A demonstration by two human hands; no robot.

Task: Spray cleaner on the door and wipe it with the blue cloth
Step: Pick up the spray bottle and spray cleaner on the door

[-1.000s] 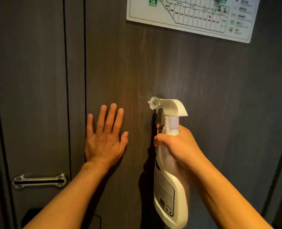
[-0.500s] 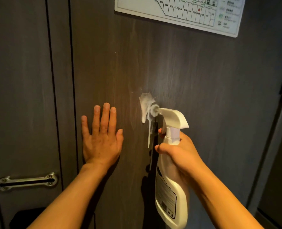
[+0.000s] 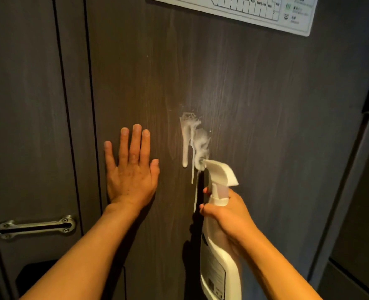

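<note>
I'm pressing my left hand (image 3: 131, 172) flat, fingers spread, on the one door (image 3: 265, 126). My right hand (image 3: 227, 219) is gripping one bottle (image 3: 219, 263), nozzle nearly touching the door. Two foam (image 3: 195, 139) blobs are dripping. One plate (image 3: 35, 227) is sitting low left, one sign (image 3: 296, 16) up top.

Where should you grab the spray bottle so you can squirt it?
Grab the spray bottle by its thin neck under the white head, from behind, as the right hand does. A finger reaches the trigger, and the nozzle faces the door.

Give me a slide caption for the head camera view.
Right hand sprays foam from white bottle onto dark door; left hand flat.
</note>
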